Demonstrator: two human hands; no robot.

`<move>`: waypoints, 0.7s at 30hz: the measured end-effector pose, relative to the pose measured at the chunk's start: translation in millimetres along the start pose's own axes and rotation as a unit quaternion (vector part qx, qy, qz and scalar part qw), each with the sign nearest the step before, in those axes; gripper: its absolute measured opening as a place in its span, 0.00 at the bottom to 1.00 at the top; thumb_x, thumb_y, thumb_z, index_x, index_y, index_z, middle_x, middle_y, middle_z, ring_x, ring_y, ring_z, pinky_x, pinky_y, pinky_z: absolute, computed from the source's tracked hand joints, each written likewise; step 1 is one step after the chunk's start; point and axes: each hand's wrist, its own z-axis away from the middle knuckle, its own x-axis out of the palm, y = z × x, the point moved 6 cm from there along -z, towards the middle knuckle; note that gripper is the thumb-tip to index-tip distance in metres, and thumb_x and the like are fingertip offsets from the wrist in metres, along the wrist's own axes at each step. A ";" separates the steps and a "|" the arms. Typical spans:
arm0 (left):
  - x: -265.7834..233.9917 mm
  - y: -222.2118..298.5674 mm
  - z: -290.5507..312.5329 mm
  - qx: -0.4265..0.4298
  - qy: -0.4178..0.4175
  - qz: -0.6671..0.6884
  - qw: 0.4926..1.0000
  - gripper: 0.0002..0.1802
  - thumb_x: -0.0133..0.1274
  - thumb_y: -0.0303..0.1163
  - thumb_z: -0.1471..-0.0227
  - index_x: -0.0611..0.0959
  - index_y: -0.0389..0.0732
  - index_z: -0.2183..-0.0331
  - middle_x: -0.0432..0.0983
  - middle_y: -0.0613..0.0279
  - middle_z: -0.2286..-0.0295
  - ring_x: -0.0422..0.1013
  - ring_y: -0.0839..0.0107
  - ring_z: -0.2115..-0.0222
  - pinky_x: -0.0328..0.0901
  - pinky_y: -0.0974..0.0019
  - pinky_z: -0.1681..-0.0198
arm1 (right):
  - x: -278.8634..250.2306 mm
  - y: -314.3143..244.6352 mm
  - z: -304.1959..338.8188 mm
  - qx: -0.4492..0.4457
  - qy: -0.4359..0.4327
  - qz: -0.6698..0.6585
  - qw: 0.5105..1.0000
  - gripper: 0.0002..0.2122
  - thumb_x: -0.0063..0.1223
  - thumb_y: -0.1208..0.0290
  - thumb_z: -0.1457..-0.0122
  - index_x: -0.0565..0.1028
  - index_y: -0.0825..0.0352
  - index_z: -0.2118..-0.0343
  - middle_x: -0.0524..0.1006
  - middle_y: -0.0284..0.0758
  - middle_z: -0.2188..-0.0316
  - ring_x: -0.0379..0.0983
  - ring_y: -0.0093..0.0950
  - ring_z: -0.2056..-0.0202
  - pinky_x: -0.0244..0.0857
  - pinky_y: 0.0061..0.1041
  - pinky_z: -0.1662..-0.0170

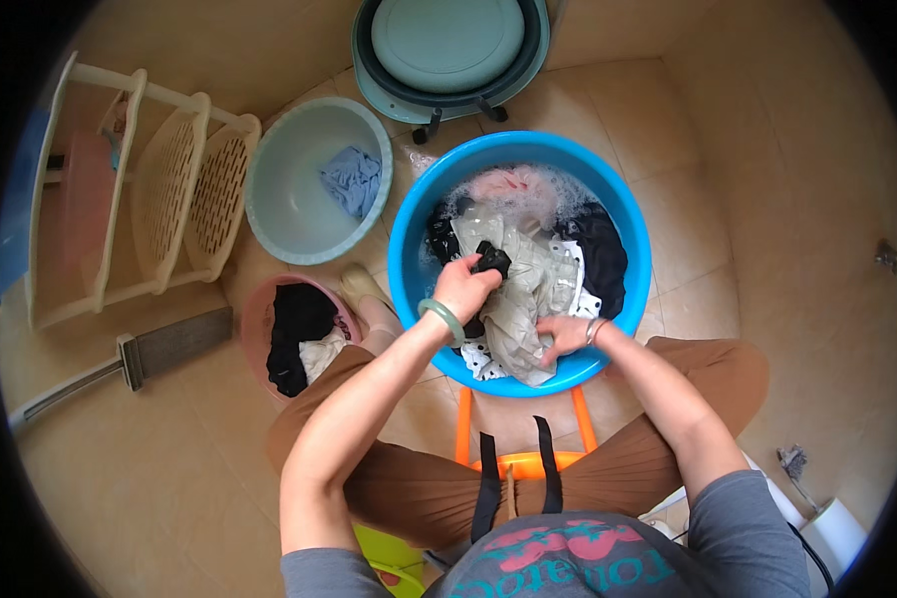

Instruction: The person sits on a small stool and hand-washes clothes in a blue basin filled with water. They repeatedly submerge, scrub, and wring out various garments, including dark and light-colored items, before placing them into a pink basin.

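Note:
A wide blue basin (401, 274) in front of me holds sudsy water and several clothes. My left hand (463, 289), a green bangle on its wrist, is closed on a wet black cloth (491, 259) bunched over the pile. Under it a pale grey garment (523, 264) spreads across the middle down to the near rim. My right hand (566, 337), with a bracelet, grips the lower right edge of that garment; its fingertips are partly hidden in the folds. Around lie a white cloth with black dots (483, 361), a dark garment (600, 259) and a pink cloth (513, 189) under foam.
At the upper left stands a pale green basin (269, 214) with a blue cloth (353, 181). Left of my leg, a pink basin (256, 329) holds black and white clothes. A plastic rack (140, 179), a flat mop (179, 349) and a folded teal tub (448, 45) stand around. An orange stool (543, 463) shows beneath me.

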 end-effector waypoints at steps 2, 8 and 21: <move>-8.4 36.6 21.6 0.008 -0.009 0.042 0.999 0.09 0.53 0.31 0.57 0.80 0.36 0.72 0.72 0.70 0.80 0.64 0.79 0.81 0.59 0.72 0.77 | -46.4 -18.3 22.1 0.024 0.039 -0.105 0.993 0.29 0.63 0.54 0.54 0.73 0.65 0.50 0.77 0.40 0.54 0.72 0.32 0.52 0.63 0.29 0.48; -5.3 110.4 80.3 0.000 -0.068 0.140 0.988 0.06 0.50 0.29 0.56 0.78 0.38 0.73 0.68 0.71 0.82 0.61 0.83 0.84 0.55 0.76 0.82 | -122.1 -99.0 38.9 -0.053 0.380 -0.055 0.922 0.39 0.68 0.61 0.59 0.62 0.62 0.43 0.64 0.45 0.47 0.60 0.41 0.45 0.56 0.34 0.42; -19.0 259.6 161.4 0.251 -0.286 0.266 0.886 0.12 0.45 0.31 0.44 0.79 0.35 0.64 0.77 0.58 0.66 0.74 0.69 0.65 0.68 0.65 0.57 | -166.3 -178.9 121.1 -0.217 0.479 -0.345 0.777 0.22 0.57 0.85 0.48 0.69 0.67 0.49 0.74 0.29 0.57 0.70 0.21 0.57 0.66 0.22 0.51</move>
